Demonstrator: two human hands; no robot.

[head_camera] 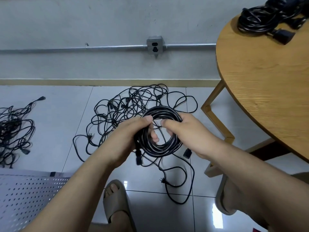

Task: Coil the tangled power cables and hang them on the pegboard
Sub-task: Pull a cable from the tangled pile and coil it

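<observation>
Glossy white floor tiles (58, 131), seen from head height. Nearest, at seven o'clock: perforated pegboard (25, 195) lying flat, nothing hung on it yet. Sandalled feet (117, 198) at six o'clock, stray plug and cord (163, 180) looping just beside them. At centre, held above the floor: left hand (132, 131) and right hand (185, 131), each gripping one side of a wound coil (155, 150) of black power cable, thumbs over the top, fingers curled through the middle. Connector ends (187, 153) dangling under it at four and seven o'clock. No tie visible, so loops likely to spring apart with any slackening of grip. Dangling ends apt to snag the loose tangle (133, 101) beyond at twelve o'clock. Possible trip on the cord underfoot. Farther off: second tangle (13, 131) at nine o'clock, coiled cables (257, 22) on round wooden table (267, 81) at two o'clock.
</observation>
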